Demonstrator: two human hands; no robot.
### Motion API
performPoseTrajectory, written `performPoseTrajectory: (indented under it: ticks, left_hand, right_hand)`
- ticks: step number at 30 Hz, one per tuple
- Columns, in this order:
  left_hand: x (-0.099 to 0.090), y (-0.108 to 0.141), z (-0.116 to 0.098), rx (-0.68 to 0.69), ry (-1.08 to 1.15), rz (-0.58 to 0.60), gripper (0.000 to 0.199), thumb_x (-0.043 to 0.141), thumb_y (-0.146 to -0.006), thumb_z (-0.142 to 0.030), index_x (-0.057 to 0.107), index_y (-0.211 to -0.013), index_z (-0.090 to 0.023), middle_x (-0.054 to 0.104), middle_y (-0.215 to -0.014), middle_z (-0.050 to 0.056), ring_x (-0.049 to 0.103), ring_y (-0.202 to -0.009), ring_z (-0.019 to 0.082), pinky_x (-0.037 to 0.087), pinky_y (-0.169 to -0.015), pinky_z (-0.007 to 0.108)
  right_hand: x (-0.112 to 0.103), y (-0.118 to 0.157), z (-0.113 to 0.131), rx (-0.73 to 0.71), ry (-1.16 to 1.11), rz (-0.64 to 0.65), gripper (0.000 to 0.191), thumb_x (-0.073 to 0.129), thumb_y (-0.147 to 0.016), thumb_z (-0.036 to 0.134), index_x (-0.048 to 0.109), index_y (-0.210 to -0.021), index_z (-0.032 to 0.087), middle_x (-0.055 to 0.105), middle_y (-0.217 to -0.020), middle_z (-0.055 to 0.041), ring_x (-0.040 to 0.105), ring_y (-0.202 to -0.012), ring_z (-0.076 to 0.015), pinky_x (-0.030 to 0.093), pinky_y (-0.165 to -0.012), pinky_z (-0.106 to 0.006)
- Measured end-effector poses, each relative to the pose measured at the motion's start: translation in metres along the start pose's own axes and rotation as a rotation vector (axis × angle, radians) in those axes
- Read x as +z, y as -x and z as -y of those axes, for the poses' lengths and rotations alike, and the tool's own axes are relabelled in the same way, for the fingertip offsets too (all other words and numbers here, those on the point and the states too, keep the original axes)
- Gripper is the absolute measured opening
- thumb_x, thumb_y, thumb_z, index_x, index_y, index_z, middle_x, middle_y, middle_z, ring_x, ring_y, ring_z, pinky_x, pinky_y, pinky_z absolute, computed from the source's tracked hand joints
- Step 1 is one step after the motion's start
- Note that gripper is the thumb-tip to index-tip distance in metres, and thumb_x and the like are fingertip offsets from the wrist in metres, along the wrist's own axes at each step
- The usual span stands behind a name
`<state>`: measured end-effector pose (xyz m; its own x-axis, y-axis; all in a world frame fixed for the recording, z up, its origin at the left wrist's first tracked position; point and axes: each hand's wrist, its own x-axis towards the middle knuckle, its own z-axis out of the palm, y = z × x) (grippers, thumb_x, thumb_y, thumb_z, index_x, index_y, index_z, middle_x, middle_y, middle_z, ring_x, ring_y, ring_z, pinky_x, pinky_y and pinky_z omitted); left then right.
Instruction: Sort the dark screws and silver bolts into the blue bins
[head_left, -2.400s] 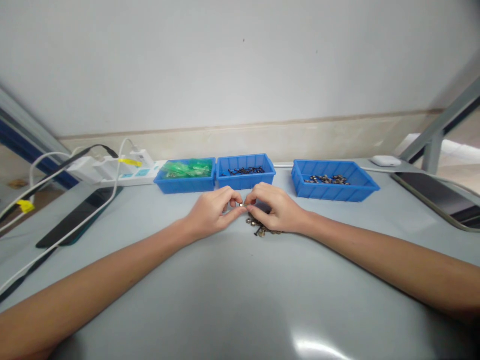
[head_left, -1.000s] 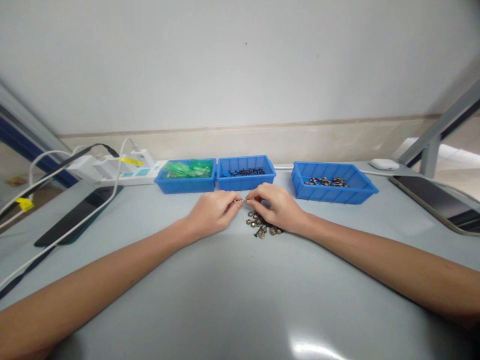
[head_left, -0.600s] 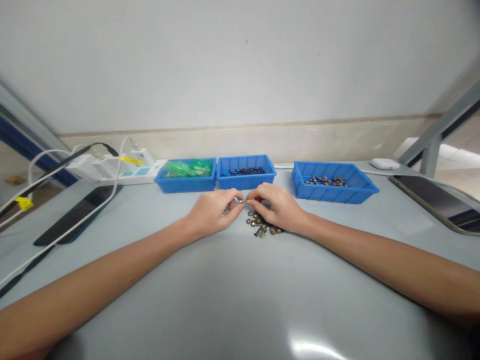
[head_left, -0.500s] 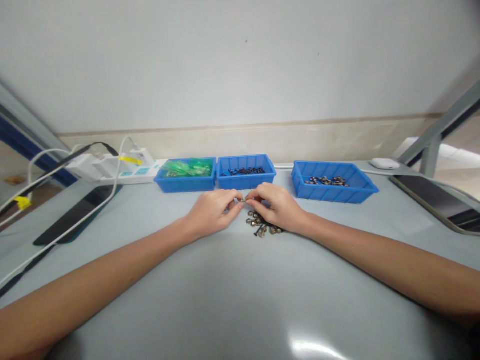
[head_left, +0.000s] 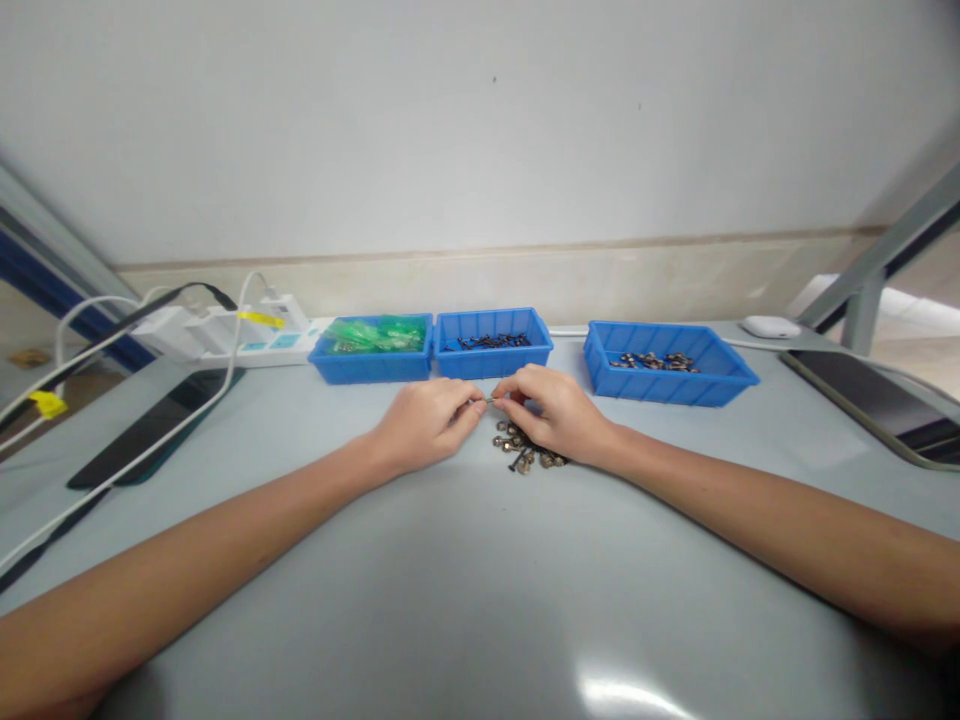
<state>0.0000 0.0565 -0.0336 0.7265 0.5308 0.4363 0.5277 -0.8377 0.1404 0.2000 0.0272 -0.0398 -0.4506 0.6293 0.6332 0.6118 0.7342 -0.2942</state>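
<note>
Head view: the left hand (head_left: pixel 427 425) and the right hand (head_left: pixel 555 415) meet over the grey table (head_left: pixel 450 590), in front of the middle tray. The fingers of the left hand are closed in a pinch on one end of a small metal piece (head_left: pixel 490 401). Thumb and forefinger of the right hand are closed on its other end. The piece lies roughly level between the two sets of fingertips; most of it is covered, and its exact form cannot be told.

A loose pile of fasteners (head_left: pixel 525 462) rests on the table, just below the fingertips and partly hidden by the right hand. Brassy heads and at least one dark screw show in it.

Three blue trays stand in a row near the wall (head_left: pixel 465 150). The left tray (head_left: pixel 371 371) bears green plastic bags (head_left: pixel 382 334). The middle tray (head_left: pixel 496 363), just beside it, contains dark screws (head_left: pixel 495 342). The right tray (head_left: pixel 667 387), set apart from these two, contains metal fittings (head_left: pixel 654 362) of mixed tone.

At the left side are a white power strip (head_left: pixel 292 347) with plugs, a dark phone (head_left: pixel 150 430) and a white cable (head_left: pixel 180 435) crossing over it. At the right side are a second phone (head_left: pixel 877 400) and a small white case (head_left: pixel 770 327).
</note>
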Motion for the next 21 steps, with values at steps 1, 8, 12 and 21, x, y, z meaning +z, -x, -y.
performPoseTrajectory:
  ticks: [1, 8, 12, 21]
  left_hand:
    - [-0.0002, 0.0000, -0.0004, -0.006, 0.003, -0.001, 0.023, 0.041, -0.089, -0.028, 0.061, -0.086, -0.017, 0.065, -0.076, 0.003, 0.059, -0.069, 0.015, 0.040, -0.062, 0.024]
    - [-0.0014, -0.0011, -0.0032, -0.064, 0.078, -0.020, 0.014, 0.048, -0.084, -0.028, 0.057, -0.088, -0.017, 0.060, -0.065, -0.002, 0.055, -0.057, 0.012, 0.039, -0.055, 0.021]
    - [-0.0005, -0.0004, -0.0027, -0.078, 0.092, -0.021, 0.014, 0.050, -0.084, -0.028, 0.054, -0.091, -0.018, 0.060, -0.066, -0.002, 0.055, -0.058, 0.012, 0.039, -0.055, 0.021]
    - [-0.0013, 0.0005, -0.0028, -0.074, 0.108, -0.031, 0.012, 0.047, -0.084, -0.026, 0.054, -0.088, -0.017, 0.060, -0.066, -0.001, 0.055, -0.058, 0.012, 0.038, -0.054, 0.021]
  right_hand:
    - [0.0000, 0.0000, 0.0001, 0.003, 0.002, -0.002, 0.008, 0.052, -0.084, 0.020, 0.059, -0.081, 0.017, 0.060, -0.069, -0.0024, 0.053, -0.063, -0.0134, 0.039, -0.060, -0.024]
    - [0.0010, 0.0001, -0.0001, 0.027, -0.009, -0.016, 0.010, 0.049, -0.085, 0.020, 0.057, -0.079, 0.017, 0.062, -0.072, -0.0035, 0.053, -0.064, -0.0139, 0.039, -0.060, -0.025]
    - [0.0002, 0.0000, 0.0003, 0.023, -0.013, -0.004, 0.010, 0.050, -0.085, 0.020, 0.057, -0.079, 0.017, 0.062, -0.071, -0.0031, 0.053, -0.064, -0.0138, 0.039, -0.060, -0.025]
    - [-0.0003, 0.0001, 0.0008, -0.003, -0.001, 0.001, 0.007, 0.052, -0.083, 0.019, 0.057, -0.080, 0.017, 0.060, -0.069, -0.0025, 0.053, -0.063, -0.0133, 0.039, -0.060, -0.024]
